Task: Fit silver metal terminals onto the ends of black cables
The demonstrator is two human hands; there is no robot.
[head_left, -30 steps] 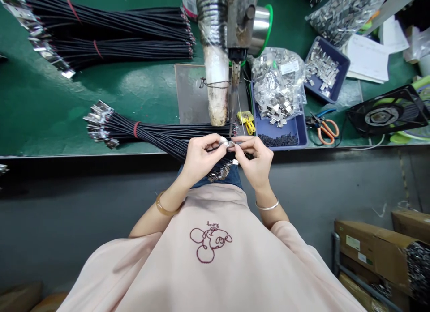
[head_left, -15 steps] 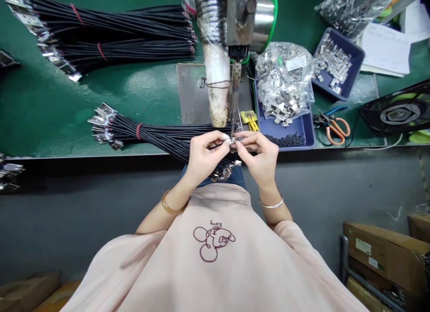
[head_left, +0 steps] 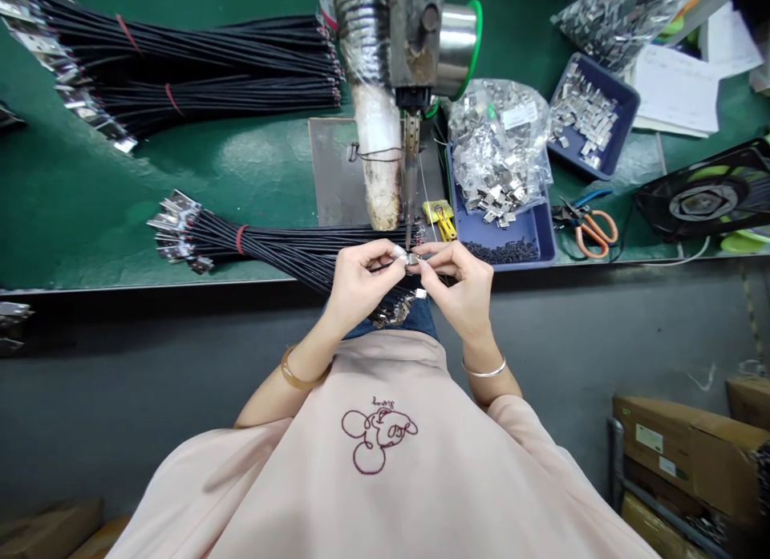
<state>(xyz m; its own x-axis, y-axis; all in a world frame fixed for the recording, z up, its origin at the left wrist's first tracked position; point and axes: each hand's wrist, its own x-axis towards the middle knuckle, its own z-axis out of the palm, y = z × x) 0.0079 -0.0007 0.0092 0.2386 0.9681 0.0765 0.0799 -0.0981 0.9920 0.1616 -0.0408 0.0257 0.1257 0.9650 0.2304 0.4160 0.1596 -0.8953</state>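
My left hand [head_left: 364, 282] is closed in a pinch, its wrapped fingertips on what looks like the end of a black cable, mostly hidden by the fingers. Facing it, my right hand [head_left: 460, 285] pinches a small silvery metal connector [head_left: 413, 259]. The thin tip of a soldering iron [head_left: 410, 214] points down just above the connector; whether they touch I cannot tell. Under and left of my hands lies a bundle of black cables [head_left: 282, 246], tied with a red band, with metal connectors at its left end. More connectors [head_left: 397, 310] hang below my fingers at the table edge.
A blue tray [head_left: 545, 234] holds a bag of connectors and small black pieces. Beside it are orange-handled pliers [head_left: 593, 232], a yellow clip-like piece [head_left: 442, 218] and a fan [head_left: 707, 198]. A white-wrapped duct [head_left: 382, 158] hangs close by. Tied cable bundles [head_left: 210, 62] lie behind.
The whole view has shifted slightly to the left. Both hands keep their pinch, and the connector sits a touch lower against the iron tip.
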